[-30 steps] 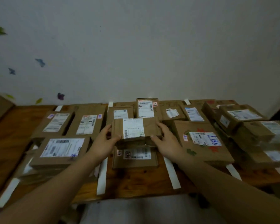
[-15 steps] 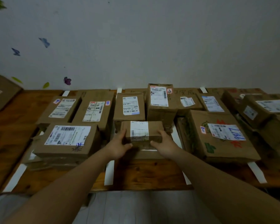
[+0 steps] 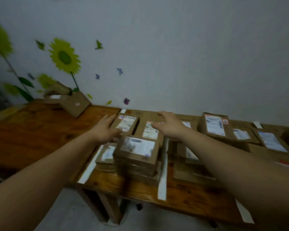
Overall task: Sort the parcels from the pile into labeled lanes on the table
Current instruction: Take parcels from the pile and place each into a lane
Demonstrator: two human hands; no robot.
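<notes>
Since half a second ago both hands have let go of the small parcel in the middle lane and swung left, the camera turning with them; the frame is motion-blurred. Head view: left hand point(image 3: 105, 129) is open, fingers point(image 3: 111, 117) spread flat, holding nothing, hovering over the left edge of the far-left labelled carton point(image 3: 127, 125). Right hand point(image 3: 169, 125) also open and empty, palm down, above the next carton point(image 3: 150, 132) behind. Nearest is a stack of flat parcels point(image 3: 137, 157) in the left lane, bounded by two white tape strips point(image 3: 163, 165) on the wooden surface point(image 3: 40, 130). Handling, as a judgement: corrugated cardboard, stiff, dry and not slippery, likely light for their size; best gripped by two opposite side walls with both hands, thumbs off the paper labels, which could scuff; the low flat ones may need a fingertip under an edge. Count: about nine labelled parcels can be told apart in the lanes, more run off to the right and some are hidden under the arms, so the total is uncertain; three tape strips show clearly at the front edge, short tabs at the back. A separate pile of two or three boxes point(image 3: 75, 104) leans against the wall at far left, presumably unsorted and the reach target.
</notes>
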